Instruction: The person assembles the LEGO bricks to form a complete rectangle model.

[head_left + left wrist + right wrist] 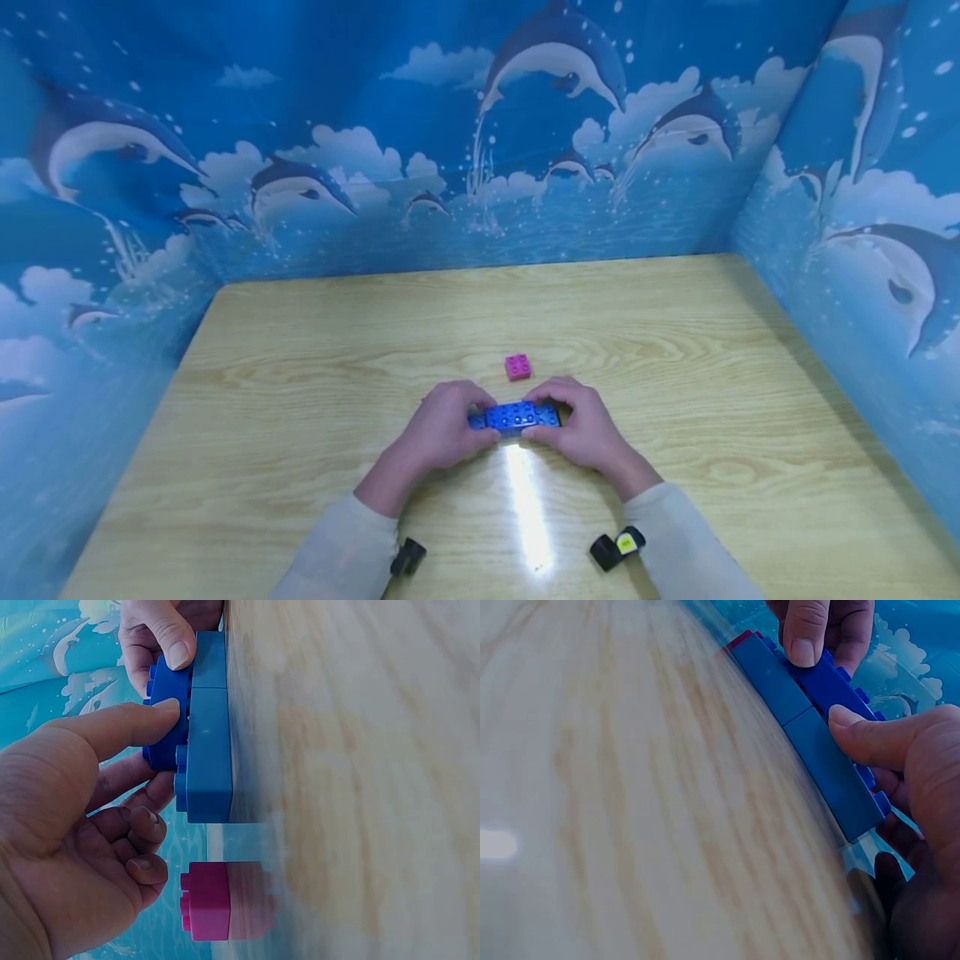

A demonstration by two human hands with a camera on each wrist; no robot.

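A dark blue toy brick (511, 414) lies across the seam of two lighter blue bricks (211, 750) set end to end on the table. Whether it sits fully down on their studs I cannot tell. My left hand (448, 427) pinches the dark brick near its left end, thumb on the near side and fingers behind. At the other end my right hand (587, 423) holds it the same way, its thumb (866, 735) against the near face. The lighter bricks stick out past the dark one at both ends, studs showing.
A small pink brick (517, 367) stands just beyond the blue bricks, studs up. The wooden table (315, 350) is glossy, with a bright reflection in front of the hands. A dolphin-print curtain (360, 200) closes off the back and sides.
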